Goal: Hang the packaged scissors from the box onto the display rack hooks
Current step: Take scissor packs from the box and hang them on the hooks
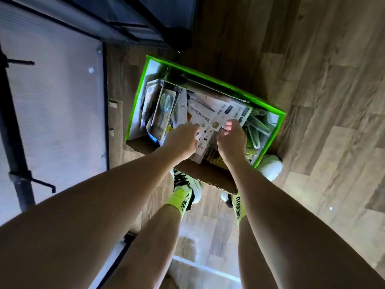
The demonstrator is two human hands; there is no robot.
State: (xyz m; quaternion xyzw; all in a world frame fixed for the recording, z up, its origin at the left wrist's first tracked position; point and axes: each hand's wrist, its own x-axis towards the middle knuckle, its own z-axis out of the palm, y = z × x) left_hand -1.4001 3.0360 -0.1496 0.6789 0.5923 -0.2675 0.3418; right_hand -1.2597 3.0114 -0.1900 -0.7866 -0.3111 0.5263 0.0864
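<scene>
Both hands (pixel 183 140) in box (pixel 268 107), gripping packages (pixel 216 113)

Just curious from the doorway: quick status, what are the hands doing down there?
Left hand and right hand both grip white scissor packs in green-edged box. Nothing lifted clear. Rack hook bare, nothing blocking.

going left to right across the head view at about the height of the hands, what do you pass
black rack pole → white rack panel → green box's left wall → yellow-handled scissors pack → left hand → right hand → green packs at the box's right end → wood floor
</scene>
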